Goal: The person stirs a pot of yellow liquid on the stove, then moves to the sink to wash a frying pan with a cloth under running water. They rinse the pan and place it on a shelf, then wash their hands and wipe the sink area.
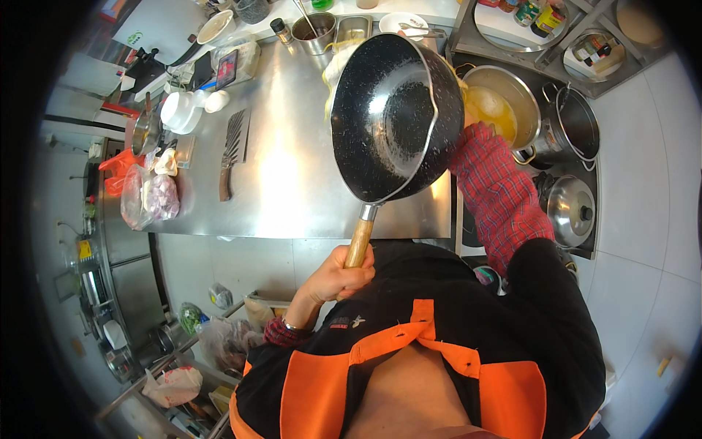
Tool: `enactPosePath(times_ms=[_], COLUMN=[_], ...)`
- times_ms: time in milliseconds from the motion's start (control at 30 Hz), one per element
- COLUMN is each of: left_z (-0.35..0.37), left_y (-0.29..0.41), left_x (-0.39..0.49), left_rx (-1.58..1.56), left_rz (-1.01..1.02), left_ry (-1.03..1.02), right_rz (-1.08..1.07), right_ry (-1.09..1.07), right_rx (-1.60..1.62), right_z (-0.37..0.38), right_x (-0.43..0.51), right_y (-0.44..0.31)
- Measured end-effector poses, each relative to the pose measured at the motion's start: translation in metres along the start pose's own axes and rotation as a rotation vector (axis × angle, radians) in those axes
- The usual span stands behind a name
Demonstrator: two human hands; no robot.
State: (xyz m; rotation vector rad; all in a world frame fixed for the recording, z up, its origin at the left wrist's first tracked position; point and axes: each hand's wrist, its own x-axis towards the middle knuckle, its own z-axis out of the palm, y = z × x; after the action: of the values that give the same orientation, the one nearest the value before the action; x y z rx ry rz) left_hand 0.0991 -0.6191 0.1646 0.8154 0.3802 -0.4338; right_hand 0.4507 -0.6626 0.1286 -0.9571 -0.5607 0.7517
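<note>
My left hand is closed around the wooden handle of a deep black frying pan. The pan is raised over the steel worktop and tilted, so its inside faces me. Pale scuffs or residue mark its speckled inner surface, and no food shows in it. My right arm, in a red checked oversleeve, reaches behind the pan. Most of my right hand is hidden there, so its grip cannot be made out. A whitish cloth with yellow edging shows past the pan's far left side.
On the steel worktop lie a cleaver and a bagged purplish food. A pot of yellow liquid, another deep pot and a lidded pot stand right. Behind are a sauce pot and a white plate.
</note>
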Motion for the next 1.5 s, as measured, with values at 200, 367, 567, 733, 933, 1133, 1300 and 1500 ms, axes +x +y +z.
enactPosePath(times_ms=[200,367,567,733,933,1133,1300,1500], left_z=[-0.003,-0.023,-0.058,-0.074,-0.104,-0.124,-0.115,-0.107], left_y=[-0.011,0.001,-0.008,-0.032,-0.024,-0.012,-0.009,-0.001], left_x=[0.025,0.041,-0.001,-0.017,-0.031,-0.034,-0.029,-0.019], left_rx=[0.1,0.015,0.11,0.058,-0.138,-0.224,-0.278,-0.247], left_rz=[0.096,0.155,-0.011,0.113,0.298,0.471,0.486,0.477], left_ry=[0.093,0.353,0.422,0.634,0.908,0.936,0.934,0.921], right_rz=[0.257,0.394,0.359,0.363,-0.149,-0.028,-0.226,-0.395], right_ry=[0.044,0.043,0.055,-0.035,0.387,0.244,-0.086,-0.798], right_rx=[0.577,0.865,0.919,1.015,-1.308,-1.654,-1.656,-1.199], right_z=[0.047,0.077,0.043,-0.007,-0.032,-0.017,0.021,0.131], right_x=[-0.067,-0.089,-0.072,-0.034,-0.036,-0.039,0.049,-0.031], right_y=[0.049,0.048,0.019,0.039,0.137,0.202,0.242,0.279])
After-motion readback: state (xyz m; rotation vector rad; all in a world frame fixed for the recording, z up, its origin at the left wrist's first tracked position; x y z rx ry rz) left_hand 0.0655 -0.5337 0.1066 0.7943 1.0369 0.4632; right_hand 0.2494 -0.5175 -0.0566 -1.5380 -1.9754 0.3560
